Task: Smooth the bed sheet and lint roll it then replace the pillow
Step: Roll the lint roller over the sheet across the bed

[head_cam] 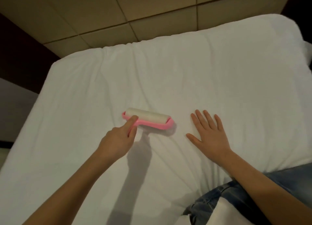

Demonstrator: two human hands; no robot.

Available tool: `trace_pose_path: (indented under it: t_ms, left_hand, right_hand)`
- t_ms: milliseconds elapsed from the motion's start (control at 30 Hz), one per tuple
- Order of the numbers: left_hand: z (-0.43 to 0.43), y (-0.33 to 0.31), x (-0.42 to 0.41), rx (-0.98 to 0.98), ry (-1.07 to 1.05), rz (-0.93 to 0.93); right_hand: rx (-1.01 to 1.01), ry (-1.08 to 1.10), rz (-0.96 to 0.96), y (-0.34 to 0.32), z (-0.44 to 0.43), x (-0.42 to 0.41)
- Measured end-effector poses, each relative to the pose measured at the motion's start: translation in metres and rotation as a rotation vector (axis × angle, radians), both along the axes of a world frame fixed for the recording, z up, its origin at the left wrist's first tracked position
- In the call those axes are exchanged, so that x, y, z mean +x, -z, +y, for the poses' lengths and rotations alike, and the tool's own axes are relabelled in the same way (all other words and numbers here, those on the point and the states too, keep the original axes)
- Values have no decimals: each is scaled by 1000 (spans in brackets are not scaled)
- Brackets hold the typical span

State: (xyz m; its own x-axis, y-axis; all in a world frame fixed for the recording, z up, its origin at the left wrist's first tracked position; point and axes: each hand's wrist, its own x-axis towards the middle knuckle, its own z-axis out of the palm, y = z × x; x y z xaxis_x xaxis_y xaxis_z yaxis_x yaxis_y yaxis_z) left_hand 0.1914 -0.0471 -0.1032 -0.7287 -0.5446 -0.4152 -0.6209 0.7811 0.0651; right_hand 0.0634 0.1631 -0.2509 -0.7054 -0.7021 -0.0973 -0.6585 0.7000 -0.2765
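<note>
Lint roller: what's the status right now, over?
Left hand grips lint roller, roll on bed sheet. Right hand flat on sheet, apart from roller. Wrinkles ahead, nothing else blocking.

A wrinkled white bed sheet [219, 73] covers the bed [55, 157]. A pink lint roller [148, 117] rests on it; right of the lint roller, the right hand [209, 133] lies flat.

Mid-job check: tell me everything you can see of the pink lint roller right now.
The pink plastic lint roller with a white paper roll rests roll-down on the white bed sheet, its roll lying crosswise, left of centre. A pink frame caps both roll ends and runs along its near side. The handle points back at the person, mostly hidden by the left hand, which grips it with the index finger stretched onto the frame. Nothing else touches it.
</note>
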Motion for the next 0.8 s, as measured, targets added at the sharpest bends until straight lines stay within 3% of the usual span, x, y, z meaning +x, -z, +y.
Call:
trace_pose_path:
  t_ms: [100,233,367,667,800]
  left_hand:
    - [-27,15,-3,-39,-145,171]
    - [-69,27,-4,-62,-254,171]
    - [-98,31,-35,15,-170,159]
    - [-165,58,-232,78,-106,376]
    - [-133,66,-193,67,-113,347]
  right_hand:
    - [63,-104,-5,-7,-14,-19]
    - [125,-122,-85,-19,-33,-56]
    - [193,-127,-133,-27,-79,-80]
    - [242,-52,-221,-20,-159,-125]
    - [289,-57,-253,-18,-168,-145]
